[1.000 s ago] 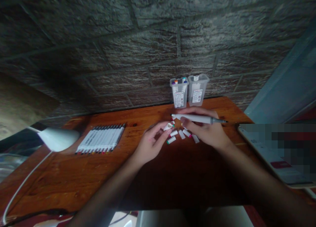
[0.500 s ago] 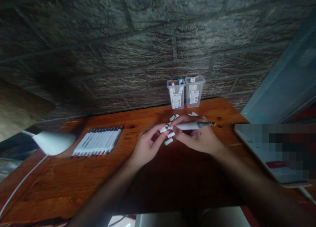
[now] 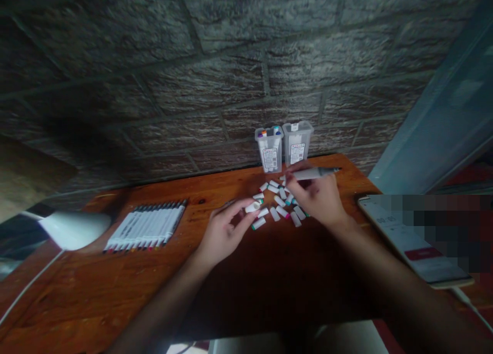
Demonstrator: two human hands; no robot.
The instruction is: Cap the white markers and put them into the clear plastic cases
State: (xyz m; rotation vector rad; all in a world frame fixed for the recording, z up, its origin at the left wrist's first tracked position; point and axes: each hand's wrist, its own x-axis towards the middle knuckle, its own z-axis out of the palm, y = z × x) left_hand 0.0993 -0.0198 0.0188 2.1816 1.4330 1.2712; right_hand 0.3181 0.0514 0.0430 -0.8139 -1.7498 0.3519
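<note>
My left hand [image 3: 220,233] pinches a white marker cap [image 3: 252,207] between thumb and fingertips, its round open end showing. To the right, my right hand [image 3: 322,202] grips a white marker [image 3: 308,174] lying nearly level, its dark grey end pointing right. Cap and marker are apart. Under and between the hands, several loose white caps [image 3: 275,213] with coloured ends lie scattered on the wooden table [image 3: 231,287]. Some of these caps are hidden behind my right hand.
Several white markers [image 3: 148,223] lie side by side at the left. Against the brick wall stand a clear box [image 3: 270,159] holding markers and another clear box [image 3: 297,148]. A white lamp [image 3: 77,228] is far left; a phone [image 3: 408,236] with a cable lies right.
My right hand has moved up and right with the marker, away from the cap in my left hand. More loose caps now show between the hands. The view has shifted slightly.
</note>
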